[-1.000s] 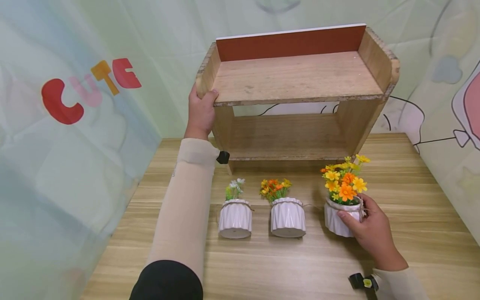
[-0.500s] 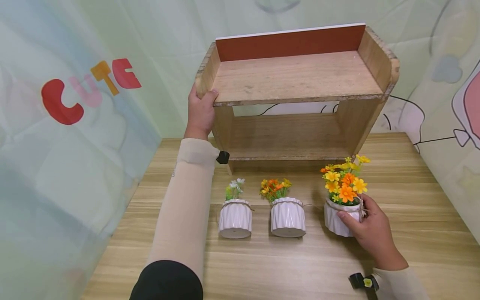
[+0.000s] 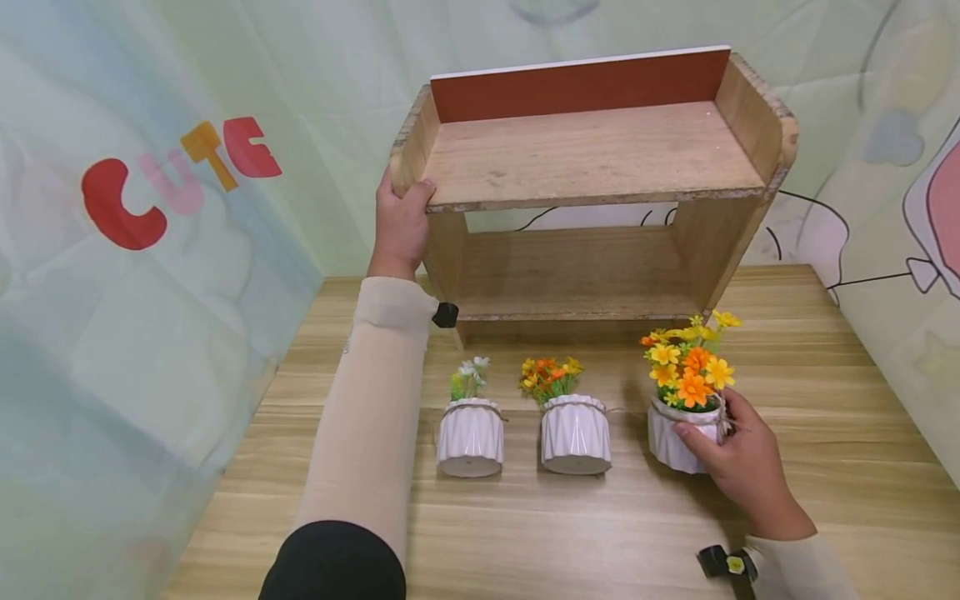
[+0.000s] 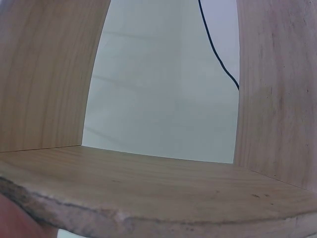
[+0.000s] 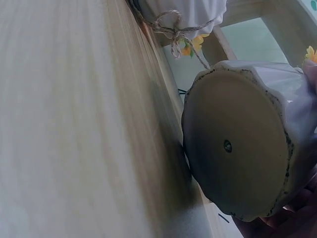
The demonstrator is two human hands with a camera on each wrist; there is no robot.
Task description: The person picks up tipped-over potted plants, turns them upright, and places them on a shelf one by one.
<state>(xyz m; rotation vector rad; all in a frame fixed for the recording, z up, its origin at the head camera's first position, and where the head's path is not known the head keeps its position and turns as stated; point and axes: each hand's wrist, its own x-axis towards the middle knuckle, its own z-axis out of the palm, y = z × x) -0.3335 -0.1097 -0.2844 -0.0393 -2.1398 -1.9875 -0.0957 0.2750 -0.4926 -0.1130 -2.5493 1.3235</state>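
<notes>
Hands well apart: the left hand (image 3: 402,229) is clamped on the left side panel of the wooden shelf (image 3: 600,154), thumb at the front edge of its upper board, while the right hand (image 3: 742,467) grips a white pot (image 3: 675,446) near the worktop (image 3: 525,542), in front of the shelf's right end. Over the last second neither grip nor the layout has visibly changed, so the work seems to be at a pause. Whether the pot's edge touches the worktop is hard to tell from the dim right wrist view. Its wall is glossy and fluted, tied with rough twine (image 3: 688,417); its matt, scalloped base (image 5: 247,119) has a small dark mark mid-centre, and yellow and orange flowers (image 3: 692,371) spray from the top. Two similar fluted pots, a white-flowered pot (image 3: 471,440) and an orange-flowered pot (image 3: 577,435), lie on their sides. Pale grained wood makes up the shelf, with chipped edges and a flat reddish-brown back strip (image 3: 585,87)
</notes>
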